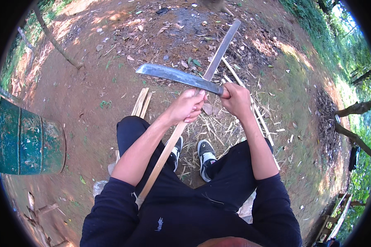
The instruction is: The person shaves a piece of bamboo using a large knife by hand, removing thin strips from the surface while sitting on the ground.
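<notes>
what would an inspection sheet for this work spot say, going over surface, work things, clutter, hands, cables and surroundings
surface: brown dirt ground, uneven in colour, with sunlit patches
work things: machete with its blade crossing a long wooden strip; whether they touch is unclear
clutter: pale shavings around the feet, more cut strips lying left of centre, dry leaves farther out
hands: left hand closed around the strip, close to the blade; right hand closed on the machete's handle
cables: nothing seen
surroundings: worn green drum at left, green plants at upper right
</notes>
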Demonstrator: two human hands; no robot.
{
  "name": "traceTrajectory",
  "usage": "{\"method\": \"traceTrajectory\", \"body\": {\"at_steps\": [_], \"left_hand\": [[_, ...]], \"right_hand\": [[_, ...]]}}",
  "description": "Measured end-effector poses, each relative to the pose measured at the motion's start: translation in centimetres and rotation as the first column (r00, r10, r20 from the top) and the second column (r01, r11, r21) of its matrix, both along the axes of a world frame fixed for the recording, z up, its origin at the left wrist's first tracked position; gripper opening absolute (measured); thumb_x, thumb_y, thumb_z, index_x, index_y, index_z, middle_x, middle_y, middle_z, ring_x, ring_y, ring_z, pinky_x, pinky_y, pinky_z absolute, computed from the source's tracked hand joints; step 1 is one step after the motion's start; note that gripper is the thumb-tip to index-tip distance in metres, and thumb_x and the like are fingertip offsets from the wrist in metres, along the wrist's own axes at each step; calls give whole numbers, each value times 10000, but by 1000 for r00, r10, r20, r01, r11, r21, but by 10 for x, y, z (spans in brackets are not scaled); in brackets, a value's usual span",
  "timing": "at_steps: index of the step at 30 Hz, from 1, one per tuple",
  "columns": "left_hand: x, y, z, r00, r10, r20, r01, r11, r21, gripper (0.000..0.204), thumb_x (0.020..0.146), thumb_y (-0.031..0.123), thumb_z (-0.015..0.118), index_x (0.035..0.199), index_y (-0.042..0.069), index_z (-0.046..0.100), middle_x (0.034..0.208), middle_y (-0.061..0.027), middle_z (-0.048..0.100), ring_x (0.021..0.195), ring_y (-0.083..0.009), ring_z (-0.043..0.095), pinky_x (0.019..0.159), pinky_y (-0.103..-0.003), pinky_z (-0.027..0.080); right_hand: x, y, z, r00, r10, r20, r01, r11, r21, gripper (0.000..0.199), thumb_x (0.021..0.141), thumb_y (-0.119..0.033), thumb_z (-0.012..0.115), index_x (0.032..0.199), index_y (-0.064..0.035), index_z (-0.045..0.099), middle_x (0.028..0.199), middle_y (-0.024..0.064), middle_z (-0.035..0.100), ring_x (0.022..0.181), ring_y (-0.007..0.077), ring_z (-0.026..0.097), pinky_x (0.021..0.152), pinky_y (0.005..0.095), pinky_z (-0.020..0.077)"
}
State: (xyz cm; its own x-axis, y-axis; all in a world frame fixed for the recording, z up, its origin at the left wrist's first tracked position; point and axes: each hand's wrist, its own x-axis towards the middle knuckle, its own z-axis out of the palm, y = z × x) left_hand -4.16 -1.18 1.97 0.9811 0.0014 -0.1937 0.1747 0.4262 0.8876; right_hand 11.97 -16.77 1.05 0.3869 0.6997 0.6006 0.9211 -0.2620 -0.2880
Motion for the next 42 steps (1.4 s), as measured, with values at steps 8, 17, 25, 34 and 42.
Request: {"method": "traceTrajectory", "body": {"at_steps": [8,17,25,34,42], "left_hand": [[-12,-6,14,999,47,26,-53,870,491,309,1058,328,415,945,45,468,596,61,379,392,-52,354,343,-227,313],[-7,-9,6,998,3,70,-29,927,374,318,1072,335,359,957,55,457,557,55,379,380,-33,370,292,-215,282],[-4,-15,11,998,35,62,-51,959,280,344,1070,368,347,988,51,453,539,74,327,366,-32,313,308,-221,275],[2,-20,-15,941,74,330,-278,726,629,293,1047,221,400,1092,-50,503,726,-118,535,654,-203,526,637,-414,435],[1,-28,1,946,-3,323,-239,664,709,280,1027,170,402,1162,-57,494,772,-211,571,663,-328,566,655,-457,438]], "right_hand": [[-12,-1,1,999,-20,32,24,990,-142,115,672,-126,635,706,-75,537,626,119,598,571,347,614,524,443,485],[-11,-4,10,997,-55,49,61,989,-133,119,660,-117,642,697,-64,542,611,137,595,563,359,609,532,456,490],[-15,-3,-5,987,-84,-134,80,996,-30,150,714,-113,649,668,-44,524,593,151,590,559,366,618,519,446,482],[-13,-10,-1,988,-143,-49,135,980,-143,119,682,-124,649,675,-65,546,594,151,597,566,362,623,529,448,494],[-4,-16,-14,997,-77,-24,78,997,13,147,646,-95,694,677,-72,552,584,134,590,553,347,619,527,436,496]]}}
